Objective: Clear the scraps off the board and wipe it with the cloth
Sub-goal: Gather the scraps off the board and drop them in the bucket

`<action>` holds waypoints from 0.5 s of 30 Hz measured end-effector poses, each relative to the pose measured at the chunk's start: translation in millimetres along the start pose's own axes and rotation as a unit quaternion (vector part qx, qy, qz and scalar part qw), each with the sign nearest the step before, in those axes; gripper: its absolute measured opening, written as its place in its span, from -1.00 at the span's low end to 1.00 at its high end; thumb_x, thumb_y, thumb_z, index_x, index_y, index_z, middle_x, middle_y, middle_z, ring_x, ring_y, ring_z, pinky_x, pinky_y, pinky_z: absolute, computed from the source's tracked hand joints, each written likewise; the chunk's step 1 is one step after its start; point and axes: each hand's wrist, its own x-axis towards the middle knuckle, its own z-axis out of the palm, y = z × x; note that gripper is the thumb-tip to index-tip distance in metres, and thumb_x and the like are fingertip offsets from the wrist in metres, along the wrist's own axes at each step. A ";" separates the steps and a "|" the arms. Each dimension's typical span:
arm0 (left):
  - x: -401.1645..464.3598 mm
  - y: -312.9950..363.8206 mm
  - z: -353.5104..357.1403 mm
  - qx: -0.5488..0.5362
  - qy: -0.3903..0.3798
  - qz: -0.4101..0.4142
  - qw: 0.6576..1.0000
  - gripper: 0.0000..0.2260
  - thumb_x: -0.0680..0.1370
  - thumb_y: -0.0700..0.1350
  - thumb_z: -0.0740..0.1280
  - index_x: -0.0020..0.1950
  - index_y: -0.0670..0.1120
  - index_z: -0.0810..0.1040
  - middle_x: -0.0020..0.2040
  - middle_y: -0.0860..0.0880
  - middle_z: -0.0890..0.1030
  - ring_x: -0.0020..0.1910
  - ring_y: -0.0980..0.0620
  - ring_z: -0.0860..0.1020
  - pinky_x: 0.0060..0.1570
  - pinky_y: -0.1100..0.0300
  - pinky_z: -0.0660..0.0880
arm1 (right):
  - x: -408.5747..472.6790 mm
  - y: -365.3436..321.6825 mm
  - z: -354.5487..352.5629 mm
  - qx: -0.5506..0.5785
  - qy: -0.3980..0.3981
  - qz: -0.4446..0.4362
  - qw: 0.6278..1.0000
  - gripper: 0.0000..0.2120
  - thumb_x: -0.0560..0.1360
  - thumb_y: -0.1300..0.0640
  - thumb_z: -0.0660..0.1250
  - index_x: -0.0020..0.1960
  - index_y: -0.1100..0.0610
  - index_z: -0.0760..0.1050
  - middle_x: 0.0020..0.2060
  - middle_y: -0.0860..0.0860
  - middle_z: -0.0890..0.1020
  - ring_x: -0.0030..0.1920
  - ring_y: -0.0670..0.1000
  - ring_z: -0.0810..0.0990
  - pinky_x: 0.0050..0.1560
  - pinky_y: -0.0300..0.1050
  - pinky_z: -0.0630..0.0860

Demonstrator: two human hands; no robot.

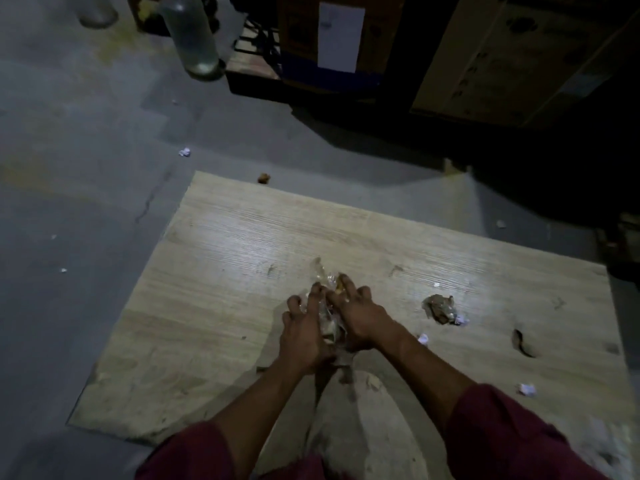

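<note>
Gathering the crumpled wrappers (329,323) between the left hand (303,336) and right hand (360,320), both half-closed around them, the person should press firmly so no scraps fall back on the board (242,244).

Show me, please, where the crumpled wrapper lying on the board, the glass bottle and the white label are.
crumpled wrapper (440,308): head view, its middle.
glass bottle (192,39): head view, mid-body.
white label (340,37): head view, its centre.

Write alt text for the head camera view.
Both hands, left hand and right hand, gather crumpled plastic scraps on a pale wooden board lying on a grey floor. Another crumpled wrapper and small paper bits lie to the right.
</note>
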 end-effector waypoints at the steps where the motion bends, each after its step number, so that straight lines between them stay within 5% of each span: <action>1: 1.5 0.4 2.1 -0.013 0.000 0.008 1.000 0.21 0.18 0.32 0.53 0.63 0.18 -0.14 0.40 -0.13 0.15 0.29 -0.29 0.39 0.23 -0.15 0.49 | 0.0 -1.7 1.5 0.009 0.007 -0.009 1.000 0.12 0.36 -0.06 0.58 0.65 -0.12 -0.12 0.65 0.10 -0.19 0.49 0.38 0.16 0.24 0.33 0.52; 5: 3.2 -0.5 -2.8 -0.078 0.001 0.032 0.996 -0.09 0.23 0.15 0.54 0.54 0.11 0.30 0.27 -0.05 0.40 0.18 -0.14 0.57 0.13 0.06 0.53 | -8.9 0.7 -2.9 0.110 0.036 -0.025 0.993 -0.04 0.33 -0.12 0.50 0.63 -0.06 0.13 0.61 0.09 0.17 0.38 0.30 0.41 0.33 0.12 0.49; 8: 3.0 -0.4 -12.9 -0.094 0.022 0.051 0.994 -0.35 0.25 0.10 0.54 0.33 0.12 0.53 0.13 0.02 0.58 0.13 -0.04 0.60 0.11 0.14 0.53 | -26.7 2.3 -6.6 0.225 0.097 -0.036 0.969 -0.27 0.30 -0.14 0.46 0.44 0.00 0.47 0.37 0.02 0.55 0.29 0.11 0.57 0.27 -0.08 0.50; 15: 1.5 28.2 -38.9 -0.132 0.020 0.085 0.987 -0.56 0.30 -0.07 0.59 0.15 0.10 0.62 0.05 0.09 0.69 0.03 0.10 0.64 0.10 0.19 0.59 | -69.0 -3.1 -21.5 0.366 0.228 0.048 0.901 -0.59 0.32 0.08 0.55 0.15 -0.13 0.62 0.09 -0.16 0.71 0.10 -0.17 0.68 0.20 -0.06 0.60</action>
